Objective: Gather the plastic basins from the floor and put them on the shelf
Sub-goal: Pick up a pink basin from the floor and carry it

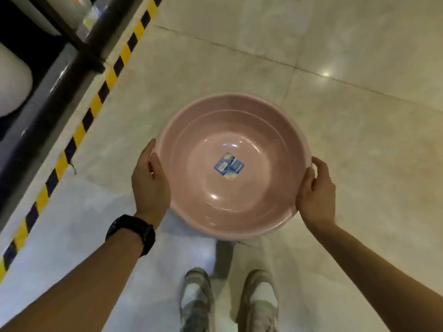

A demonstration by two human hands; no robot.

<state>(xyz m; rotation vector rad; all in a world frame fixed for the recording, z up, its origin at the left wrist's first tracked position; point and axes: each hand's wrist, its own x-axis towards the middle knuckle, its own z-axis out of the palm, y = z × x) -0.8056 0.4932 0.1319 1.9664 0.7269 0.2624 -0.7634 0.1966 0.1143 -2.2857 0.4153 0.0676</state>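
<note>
1. Pale glossy tiled floor [347, 56], with dark grout lines and a bright light reflection far beyond the basin.
2. Pink plastic basin [233, 164], round and open side up, held level in mid-air above the floor, directly ahead of the two shoes [196, 300].
3. Small blue label [229, 166] stuck at the centre of the basin's bottom; print too small to read.
4. Left hand [149, 180] closed on the basin's left rim, thumb over the lip, fingers hidden beneath.
5. Right hand [316, 191] closed on the basin's right rim, thumb on the lip, fingers curled round the outside.
6. Both grips thus clamped on the basin, opposite each other across its width.
7. Black wristwatch [131, 232] on the left wrist, nearer the camera than the basin.
8. Yellow-and-black hazard stripe [96, 101] running diagonally on the floor, well left of the basin.
9. Dark metal shelf frame [60, 75] just beyond that stripe, further left still; pale rounded shapes [12, 85] inside it, blurred, kind not clear.
</note>
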